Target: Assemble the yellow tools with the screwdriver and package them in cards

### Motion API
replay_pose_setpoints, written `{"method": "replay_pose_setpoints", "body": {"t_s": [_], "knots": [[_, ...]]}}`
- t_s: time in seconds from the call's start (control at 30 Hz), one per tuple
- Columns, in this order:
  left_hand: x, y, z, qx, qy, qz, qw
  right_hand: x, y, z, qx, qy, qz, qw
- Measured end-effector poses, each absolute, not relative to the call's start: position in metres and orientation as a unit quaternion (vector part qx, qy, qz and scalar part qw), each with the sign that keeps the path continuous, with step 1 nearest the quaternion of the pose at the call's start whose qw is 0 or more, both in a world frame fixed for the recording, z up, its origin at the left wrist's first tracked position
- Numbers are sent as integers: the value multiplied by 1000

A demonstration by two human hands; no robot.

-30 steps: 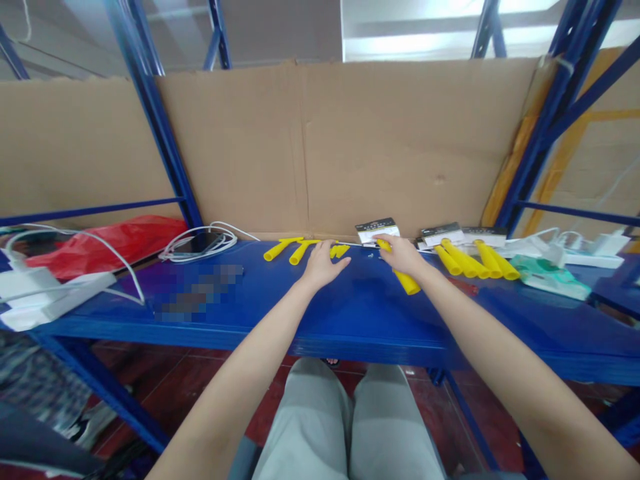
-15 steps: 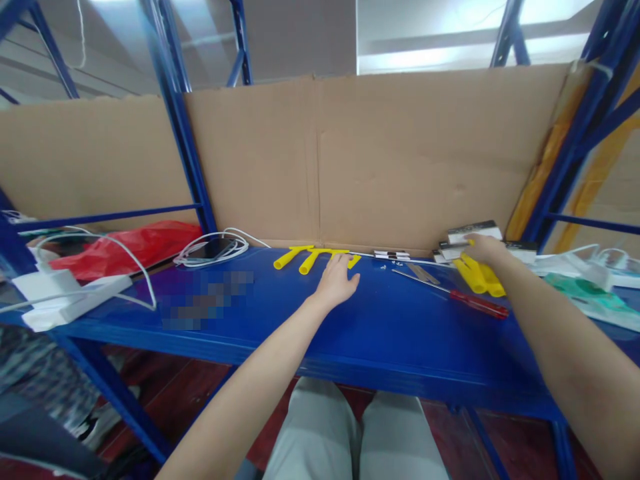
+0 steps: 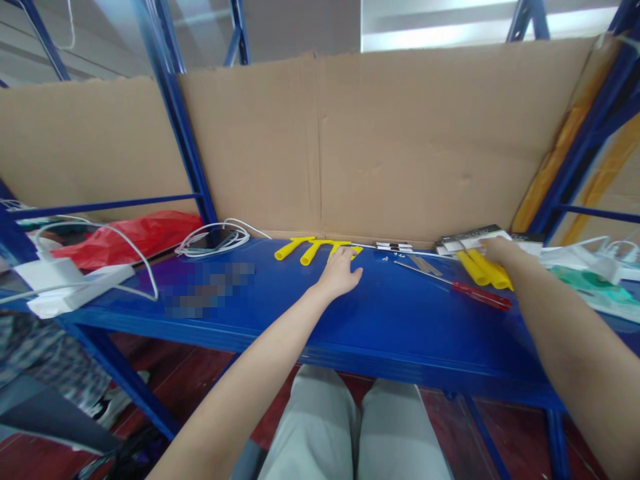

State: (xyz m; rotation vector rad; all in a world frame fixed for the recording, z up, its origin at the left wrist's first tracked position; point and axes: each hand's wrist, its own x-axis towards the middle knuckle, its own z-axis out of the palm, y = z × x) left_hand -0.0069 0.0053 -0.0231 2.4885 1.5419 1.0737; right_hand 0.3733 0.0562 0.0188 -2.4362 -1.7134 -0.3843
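My left hand [image 3: 341,273] lies over one of several yellow T-shaped plastic handles [image 3: 311,252] at the back of the blue table. Its thumb sticks out to the side and the fingers reach forward, resting loosely. On the right, my right hand [image 3: 500,252] is at more yellow handles [image 3: 483,270], beside flat black-and-white packets [image 3: 467,241]; its fingertips are hidden, so I cannot tell if it grips anything. Between the hands lie a screwdriver [image 3: 480,295] with a red handle, thin metal strips [image 3: 425,265] and a few tiny screws [image 3: 393,258].
A cardboard sheet [image 3: 400,147] stands along the back. To the left are a white power strip [image 3: 83,290], a red bag [image 3: 133,240] and a phone [image 3: 213,241] with coiled white cable. A green-and-white packet [image 3: 595,287] and chargers lie right. Blue posts frame the table [image 3: 380,320].
The view has tipped slightly downward. My right hand has shifted a little right, and the white packet beside it lies lower. My left hand stays over the same yellow handle.
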Motion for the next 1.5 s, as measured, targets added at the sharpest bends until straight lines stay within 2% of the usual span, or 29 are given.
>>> {"method": "replay_pose_setpoints", "body": {"t_s": [0.17,0.33,0.57,0.77,1.07,1.37,1.5], "knots": [[-5,2,-21,806,498,318,17,361,46,19,-828,-549,-112,32],[-5,1,-22,813,491,312,22,364,52,14,-830,-545,-116,35],[-6,1,-23,826,482,290,38,380,65,7,-839,-532,-88,79],[-5,-3,-19,840,476,256,48,354,44,12,-875,-463,-49,130],[-6,-1,-22,854,462,236,41,339,29,10,-860,-477,-98,153],[-6,2,-27,853,452,256,40,334,17,23,-855,-474,-89,191],[-11,12,-24,847,461,266,1,329,10,25,-846,-479,-107,208]]}}
